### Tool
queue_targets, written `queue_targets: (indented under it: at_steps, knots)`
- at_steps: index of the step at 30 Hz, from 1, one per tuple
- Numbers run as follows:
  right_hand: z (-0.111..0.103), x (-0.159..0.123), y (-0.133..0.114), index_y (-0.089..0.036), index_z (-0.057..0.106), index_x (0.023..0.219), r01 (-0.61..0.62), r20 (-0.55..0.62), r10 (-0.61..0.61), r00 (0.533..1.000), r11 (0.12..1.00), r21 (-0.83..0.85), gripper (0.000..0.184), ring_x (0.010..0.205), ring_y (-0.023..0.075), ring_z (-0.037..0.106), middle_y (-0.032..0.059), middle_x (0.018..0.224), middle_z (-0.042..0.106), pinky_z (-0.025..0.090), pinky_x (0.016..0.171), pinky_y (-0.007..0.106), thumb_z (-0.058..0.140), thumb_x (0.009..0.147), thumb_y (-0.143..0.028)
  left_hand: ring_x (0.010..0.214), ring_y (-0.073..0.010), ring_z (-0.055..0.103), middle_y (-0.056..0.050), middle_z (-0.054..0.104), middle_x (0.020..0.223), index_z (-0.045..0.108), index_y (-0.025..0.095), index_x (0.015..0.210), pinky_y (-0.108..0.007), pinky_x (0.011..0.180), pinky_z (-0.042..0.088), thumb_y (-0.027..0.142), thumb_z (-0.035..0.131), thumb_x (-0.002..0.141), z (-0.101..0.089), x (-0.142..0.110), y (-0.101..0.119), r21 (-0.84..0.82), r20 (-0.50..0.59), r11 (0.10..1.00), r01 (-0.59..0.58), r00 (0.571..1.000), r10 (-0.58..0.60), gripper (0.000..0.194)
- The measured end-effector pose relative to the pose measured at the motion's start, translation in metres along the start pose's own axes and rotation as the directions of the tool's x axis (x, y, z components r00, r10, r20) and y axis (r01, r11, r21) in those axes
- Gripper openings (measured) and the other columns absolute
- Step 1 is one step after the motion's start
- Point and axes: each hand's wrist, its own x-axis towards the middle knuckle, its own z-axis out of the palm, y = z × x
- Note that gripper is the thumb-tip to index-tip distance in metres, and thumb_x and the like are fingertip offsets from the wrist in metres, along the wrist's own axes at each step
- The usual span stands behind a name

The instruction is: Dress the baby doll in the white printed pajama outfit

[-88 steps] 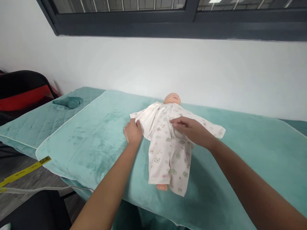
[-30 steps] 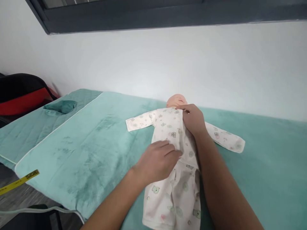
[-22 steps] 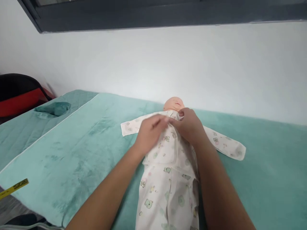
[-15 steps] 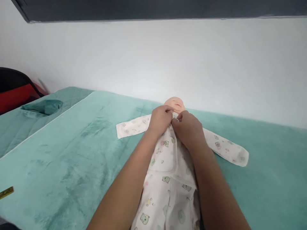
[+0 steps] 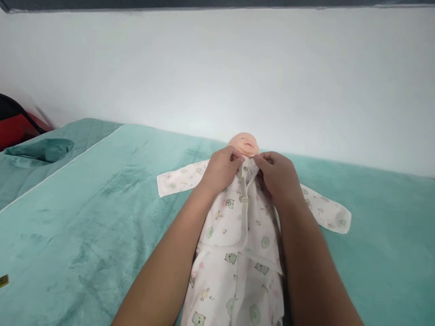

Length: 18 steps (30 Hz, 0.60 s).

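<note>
A baby doll (image 5: 245, 142) lies on its back, its head toward the wall. It wears a white baby jacket (image 5: 226, 226) printed with small animals, the sleeves stretched out to both sides. White printed trousers (image 5: 217, 290) cover its lower body. At the neckline, my left hand (image 5: 224, 167) pinches the collar's left edge. My right hand (image 5: 278, 176) pinches the collar on the other side, below the doll's chin. Between the two hands the front edges meet near the top, and the overlap runs down the chest. My fingers partly hide the collar.
A green plush cover (image 5: 112, 217) spreads beneath the doll. Behind it rises a white wall (image 5: 217, 77). To the left are a quilted green section with a dark-green hollow fold (image 5: 41, 151) and a red and black bag-like object (image 5: 16, 122). A yellow strip (image 5: 4, 280) lies at the left edge.
My hands have moved apart along the collar, the right one going outward, and more of the jacket's front opening shows. The camera view has tilted down slightly.
</note>
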Motion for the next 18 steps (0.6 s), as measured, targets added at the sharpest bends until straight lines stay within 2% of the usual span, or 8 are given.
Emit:
queue_targets:
  at_steps: [3, 5, 7, 12, 18]
  knots:
    - [0.003, -0.002, 0.003, -0.020, 0.067, 0.078, 0.065, -0.005, -0.065, 0.998, 0.982, 0.178, 0.019, 0.059, 0.0129, 0.049, -0.0009, 0.070, 0.063, 0.036, 0.058, 0.028, 0.064, 0.078, -0.039, 0.067, -0.0113, 0.054, 0.000, 0.063, 0.074, 0.062, 0.018, 0.077, -0.024, 0.064, 0.041, 0.023, 0.060, 0.081, -0.001, -0.001, -0.001, -0.189, -0.029, 0.981, 0.039, 0.999, -0.046, 0.006]
    - [0.006, -0.003, 0.003, -0.020, 0.068, 0.079, 0.114, -0.015, -0.113, 0.993, 0.968, 0.222, 0.018, 0.062, 0.0124, 0.050, -0.0010, 0.072, 0.063, 0.038, 0.060, 0.028, 0.065, 0.077, -0.038, 0.061, -0.0094, 0.051, 0.000, 0.061, 0.071, 0.063, 0.017, 0.078, -0.023, 0.061, 0.041, 0.024, 0.061, 0.080, -0.002, -0.001, -0.001, -0.357, -0.024, 0.930, 0.085, 0.995, -0.100, 0.008]
    - [0.007, -0.004, 0.003, -0.020, 0.069, 0.079, 0.105, -0.004, -0.107, 0.994, 0.962, 0.252, 0.018, 0.062, 0.0122, 0.050, -0.0010, 0.072, 0.064, 0.039, 0.061, 0.027, 0.067, 0.076, -0.038, 0.059, -0.0081, 0.050, 0.000, 0.060, 0.070, 0.064, 0.016, 0.079, -0.022, 0.060, 0.042, 0.024, 0.063, 0.080, -0.002, -0.001, 0.000, -0.468, 0.005, 0.875, 0.122, 0.991, -0.136, 0.008]
    - [0.007, -0.003, 0.006, -0.020, 0.073, 0.081, 0.054, 0.025, -0.063, 0.998, 0.959, 0.278, 0.019, 0.064, 0.0140, 0.053, 0.0001, 0.073, 0.066, 0.042, 0.062, 0.028, 0.069, 0.072, -0.036, 0.058, -0.0074, 0.050, -0.001, 0.062, 0.070, 0.068, 0.016, 0.081, -0.021, 0.057, 0.041, 0.021, 0.064, 0.077, 0.000, -0.001, -0.002, -0.454, 0.038, 0.883, 0.122, 0.992, -0.117, 0.007]
    - [0.008, 0.000, 0.012, -0.019, 0.072, 0.078, 0.002, 0.016, -0.010, 1.000, 0.910, 0.415, 0.017, 0.066, 0.0151, 0.056, 0.0016, 0.074, 0.068, 0.046, 0.063, 0.029, 0.072, 0.068, -0.034, 0.056, -0.0067, 0.048, 0.000, 0.061, 0.068, 0.070, 0.016, 0.081, -0.021, 0.055, 0.040, 0.022, 0.065, 0.077, 0.002, 0.000, -0.004, -0.444, 0.044, 0.890, 0.106, 0.994, -0.096, 0.009]
